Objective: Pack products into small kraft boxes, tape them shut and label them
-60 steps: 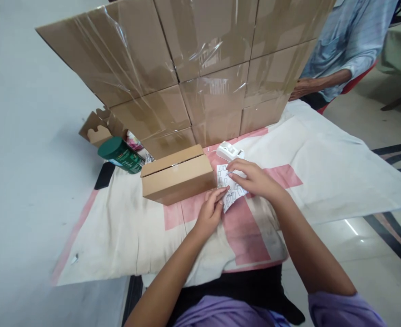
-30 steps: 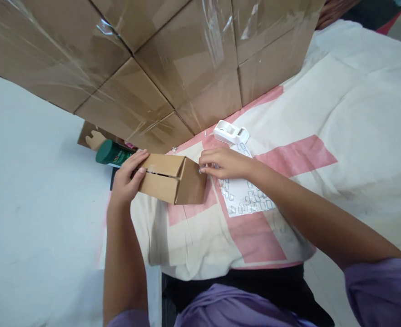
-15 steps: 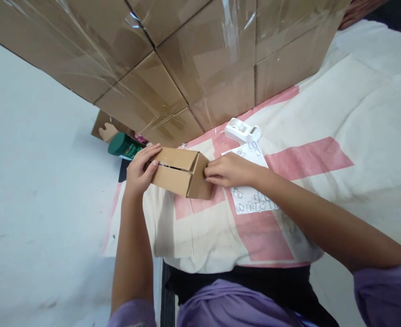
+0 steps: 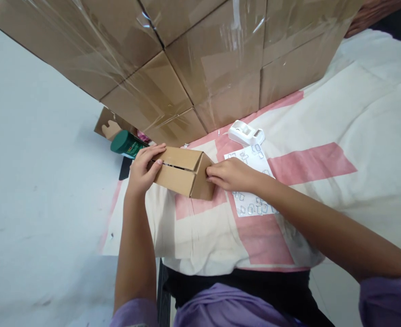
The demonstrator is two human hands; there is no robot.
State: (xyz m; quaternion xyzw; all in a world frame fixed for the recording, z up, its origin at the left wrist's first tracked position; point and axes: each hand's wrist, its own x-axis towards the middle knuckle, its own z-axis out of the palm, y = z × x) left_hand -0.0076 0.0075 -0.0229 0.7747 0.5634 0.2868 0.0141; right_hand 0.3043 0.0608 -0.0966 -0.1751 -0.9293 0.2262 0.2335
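Note:
A small brown cardboard box [image 4: 178,180] rests on the cloth in front of me. Its two top flaps lie folded in, with a narrow dark gap along the seam between them. My left hand [image 4: 146,168] is closed around the far left end of the box, fingers over the top and thumb near the seam. My right hand [image 4: 227,175] has its fingers bent and pressed together against the box's right end panel. Whether those fingertips also pinch something small is hidden. Under the right wrist lies a white sheet [image 4: 251,206] with small drawn outlines.
A white tape dispenser [image 4: 246,133] stands behind the sheet. Large stacked cartons [image 4: 220,81] under clear film fill the back. At left are a green-lidded container [image 4: 127,143] and a torn cardboard piece [image 4: 110,125]. Another person's hand [image 4: 365,16] shows at top right.
The whole view has shifted slightly. Both hands stay at the same ends of the box, and the right fingers have moved only a little along its end panel.

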